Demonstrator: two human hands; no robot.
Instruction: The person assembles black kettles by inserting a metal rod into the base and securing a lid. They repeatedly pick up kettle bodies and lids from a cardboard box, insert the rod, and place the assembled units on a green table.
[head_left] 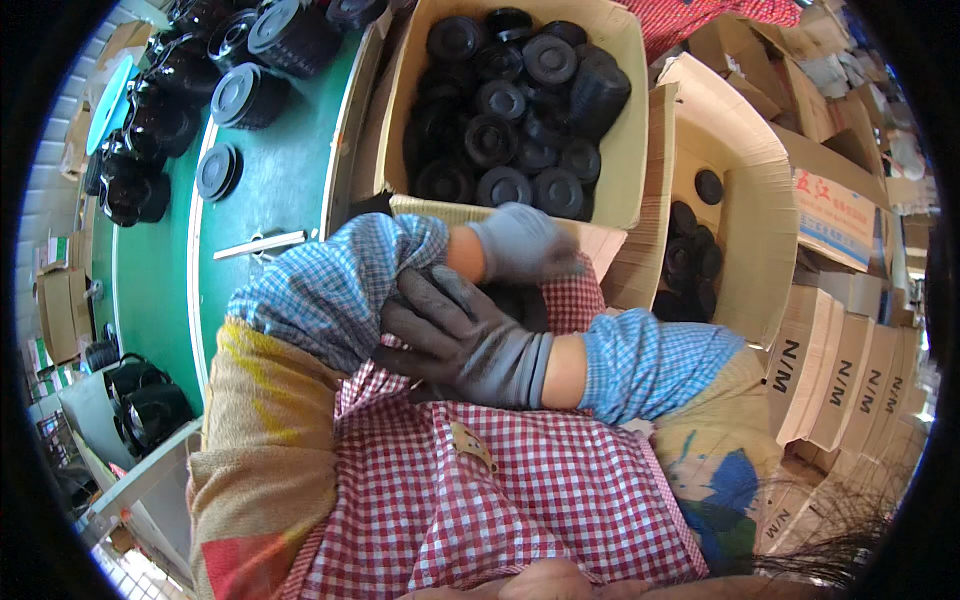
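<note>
My left arm, in a blue checked sleeve cover [310,285], reaches across my front. My left hand [525,243], in a grey glove, is at the near edge of a cardboard box [632,130]; its fingers are smeared by motion. My right hand [460,335], in a dark grey glove, lies against the cuff of the left sleeve cover with fingers stretched and spread. Bare wrist shows between the left glove and that cuff. Something dark [520,303] shows partly below my left hand; its kind is hidden. Many black round lid-like pieces [490,140] fill the box.
A second cardboard box [745,230] at the right holds several black discs [690,250]. Black lidded pots [245,95], a disc stack [217,172] and a white strip [260,245] lie on the green table [275,180]. Folded cartons [835,375] stand at the right.
</note>
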